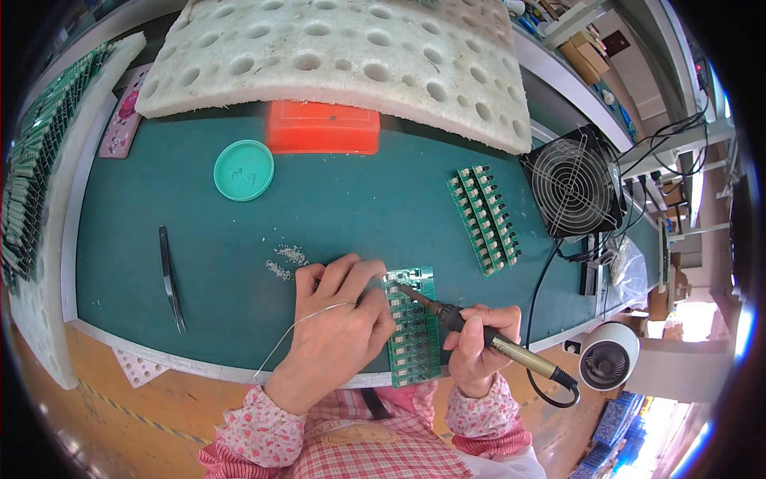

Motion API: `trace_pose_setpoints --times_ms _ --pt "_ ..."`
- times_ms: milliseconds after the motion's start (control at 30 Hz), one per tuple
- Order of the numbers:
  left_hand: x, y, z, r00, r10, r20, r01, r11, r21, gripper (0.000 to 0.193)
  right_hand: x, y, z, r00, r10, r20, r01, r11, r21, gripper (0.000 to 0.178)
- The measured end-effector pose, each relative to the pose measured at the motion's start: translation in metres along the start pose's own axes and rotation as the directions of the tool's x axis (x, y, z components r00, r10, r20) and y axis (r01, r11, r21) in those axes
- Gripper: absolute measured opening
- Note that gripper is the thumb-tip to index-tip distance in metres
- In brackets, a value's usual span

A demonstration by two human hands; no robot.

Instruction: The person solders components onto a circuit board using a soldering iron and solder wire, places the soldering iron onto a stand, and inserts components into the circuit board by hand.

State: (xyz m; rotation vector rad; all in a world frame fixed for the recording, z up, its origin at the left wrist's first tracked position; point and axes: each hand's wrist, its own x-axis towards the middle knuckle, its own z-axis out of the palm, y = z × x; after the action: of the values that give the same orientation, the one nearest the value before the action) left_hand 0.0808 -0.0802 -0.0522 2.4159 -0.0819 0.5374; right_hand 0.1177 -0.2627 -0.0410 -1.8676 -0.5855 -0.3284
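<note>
My right hand point(483, 348) grips a soldering iron point(523, 357) with a gold and black handle. Its tip rests near the upper left of a green circuit board panel point(412, 363), which lies upright in front of me and carries rows of small white parts. Curled at the panel's left edge is my left hand point(337, 327), with a thin silvery solder wire point(279, 343) running out behind its fingers. The wire's end near the iron tip is hidden by those fingers. Just beyond the left hand lie loose tiny clear components point(289, 257).
Tweezers point(168, 275) lie at left, a green round lid point(243, 171) and an orange-red box point(322, 132) farther back. White foam with holes point(343, 52) spans the rear. More board strips point(484, 222) and a black fan point(573, 182) stand right. Boards fill a left foam rack point(40, 327).
</note>
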Motion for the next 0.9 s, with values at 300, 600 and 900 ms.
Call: trace_pose_setpoints --times_ms 300,600,900 --pt "0.0 0.0001 -0.0009 1.0 0.015 0.025 -0.016 1.0 0.009 0.009 -0.0027 0.0023 0.0002 1.0 0.026 -0.017 -0.025 1.0 0.017 0.016" --pt "-0.0005 -0.0005 -0.0001 1.0 0.017 0.026 -0.018 1.0 0.014 0.01 -0.0056 0.0048 -0.0023 0.998 0.06 -0.035 -0.058 0.997 0.045 0.018" --pt "-0.0021 -0.001 -0.0032 1.0 0.028 0.01 -0.028 0.999 0.015 0.011 -0.0083 0.0081 -0.0047 0.993 -0.012 -0.119 0.013 1.0 0.008 0.014"
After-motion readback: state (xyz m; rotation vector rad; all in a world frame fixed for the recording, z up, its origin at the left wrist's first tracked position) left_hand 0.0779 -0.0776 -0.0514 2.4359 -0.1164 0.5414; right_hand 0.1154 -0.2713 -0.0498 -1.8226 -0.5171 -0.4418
